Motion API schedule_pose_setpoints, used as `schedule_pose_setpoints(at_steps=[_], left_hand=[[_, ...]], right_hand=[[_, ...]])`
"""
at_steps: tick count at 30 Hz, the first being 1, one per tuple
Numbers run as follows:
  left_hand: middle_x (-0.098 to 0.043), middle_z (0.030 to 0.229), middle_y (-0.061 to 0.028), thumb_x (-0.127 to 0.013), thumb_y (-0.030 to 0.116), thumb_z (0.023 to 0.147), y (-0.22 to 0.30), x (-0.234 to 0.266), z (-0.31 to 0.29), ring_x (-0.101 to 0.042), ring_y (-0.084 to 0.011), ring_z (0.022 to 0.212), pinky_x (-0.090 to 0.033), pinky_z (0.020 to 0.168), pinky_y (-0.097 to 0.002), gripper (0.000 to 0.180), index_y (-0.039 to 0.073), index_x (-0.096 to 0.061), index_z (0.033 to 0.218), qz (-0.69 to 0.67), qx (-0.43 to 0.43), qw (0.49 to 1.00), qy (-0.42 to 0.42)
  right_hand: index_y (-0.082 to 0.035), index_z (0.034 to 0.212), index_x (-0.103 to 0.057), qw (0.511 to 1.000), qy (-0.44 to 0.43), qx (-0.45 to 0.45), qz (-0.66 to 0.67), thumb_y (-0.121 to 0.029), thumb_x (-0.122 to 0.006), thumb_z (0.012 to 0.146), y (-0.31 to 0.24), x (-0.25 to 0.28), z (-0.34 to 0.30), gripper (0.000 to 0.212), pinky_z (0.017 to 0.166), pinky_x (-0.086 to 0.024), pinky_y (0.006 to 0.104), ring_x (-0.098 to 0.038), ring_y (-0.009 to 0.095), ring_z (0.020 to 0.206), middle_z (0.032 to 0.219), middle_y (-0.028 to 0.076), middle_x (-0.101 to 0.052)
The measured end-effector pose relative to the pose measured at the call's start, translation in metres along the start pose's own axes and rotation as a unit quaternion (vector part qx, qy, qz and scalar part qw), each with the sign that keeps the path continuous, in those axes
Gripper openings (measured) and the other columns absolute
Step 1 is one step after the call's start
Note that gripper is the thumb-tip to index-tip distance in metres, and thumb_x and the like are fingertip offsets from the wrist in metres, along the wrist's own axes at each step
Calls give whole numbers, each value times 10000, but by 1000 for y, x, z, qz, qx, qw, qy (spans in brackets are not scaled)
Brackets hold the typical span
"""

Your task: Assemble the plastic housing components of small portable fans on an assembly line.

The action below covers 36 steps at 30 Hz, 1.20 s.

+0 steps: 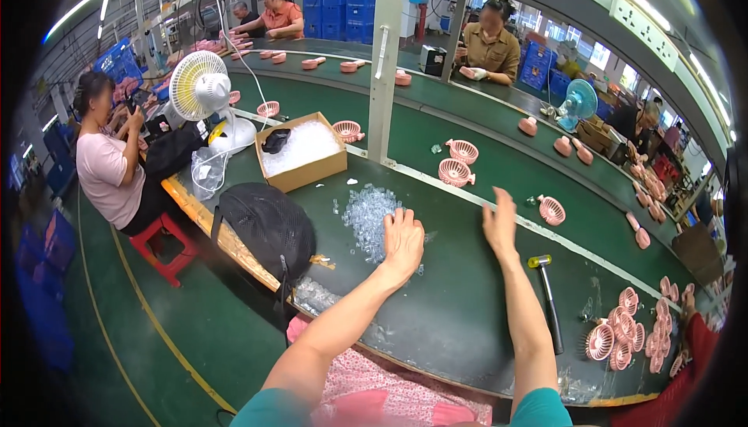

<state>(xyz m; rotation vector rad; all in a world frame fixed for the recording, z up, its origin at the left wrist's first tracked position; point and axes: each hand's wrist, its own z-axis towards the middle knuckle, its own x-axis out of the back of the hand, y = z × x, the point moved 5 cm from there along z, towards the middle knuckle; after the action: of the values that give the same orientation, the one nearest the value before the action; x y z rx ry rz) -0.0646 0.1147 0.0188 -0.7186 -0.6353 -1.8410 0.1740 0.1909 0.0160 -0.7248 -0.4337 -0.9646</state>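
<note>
My right grip [501, 223] is spread, and I can't tell if my left grip [404, 245] pinches the clear bits [363, 213] at its fingertips, likely light, stiff, slippery, best edge-held.

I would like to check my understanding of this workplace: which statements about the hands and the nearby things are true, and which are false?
1. The bare left hand is at the right edge of the heap of small clear plastic pieces. True.
2. The bare right hand grips the black-handled hammer with a yellow head. False: the hammer lies on the dark table, right of the right forearm.
3. A cluster of round, slotted pink plastic parts lies toward the table's right end. True.
4. The fan beside the open brown cardboard box is blue. False: this fan is yellow and white.
5. The cardboard box is empty. False: it holds whitish, clear-looking material.
</note>
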Motion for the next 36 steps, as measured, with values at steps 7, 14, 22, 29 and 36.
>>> schedule_pose_setpoints(at_steps=[7,14,22,29,36], left_hand=[[-580,957,-125,-653,52,719,12,0,6,-516,-292,1001,-392,850,-420,105,9,-705,800,4,1,998,-60],[-544,1177,-156,-696,130,804,33,3,2,-490,-324,1155,-345,1003,-494,391,9,-593,1161,-71,-27,996,-46],[-397,1492,-185,-814,252,722,75,15,-17,-346,-329,1416,-196,1173,-559,969,-16,-294,1494,-210,-140,965,-72],[-599,1222,-143,-613,-23,783,99,10,-27,-517,-301,1272,-181,1165,-618,543,25,-496,1311,-298,-225,922,-104],[-493,1299,-161,-707,71,762,112,29,-27,-408,-338,1327,-210,1144,-613,528,59,-525,1258,-321,-228,911,-119]], right_hand=[[-49,1409,-467,992,-117,-46,1,-238,-604,938,-13,-83,40,526,1048,-407,528,-490,372,1299,1415,181,-518],[-32,1033,-674,999,39,5,18,-98,-651,891,-14,-54,38,159,912,-449,471,-551,384,1088,1087,167,-618],[-55,899,-646,992,6,120,-28,-43,-720,785,-99,52,-74,136,760,-404,402,-584,285,852,875,92,-621],[-6,1068,-648,982,-98,44,153,63,-632,810,-107,115,-121,268,889,-459,421,-604,331,1013,1088,145,-643],[-48,1352,-485,988,-141,1,61,135,-550,750,-78,114,-115,632,1073,-363,447,-458,382,1267,1370,176,-487]])
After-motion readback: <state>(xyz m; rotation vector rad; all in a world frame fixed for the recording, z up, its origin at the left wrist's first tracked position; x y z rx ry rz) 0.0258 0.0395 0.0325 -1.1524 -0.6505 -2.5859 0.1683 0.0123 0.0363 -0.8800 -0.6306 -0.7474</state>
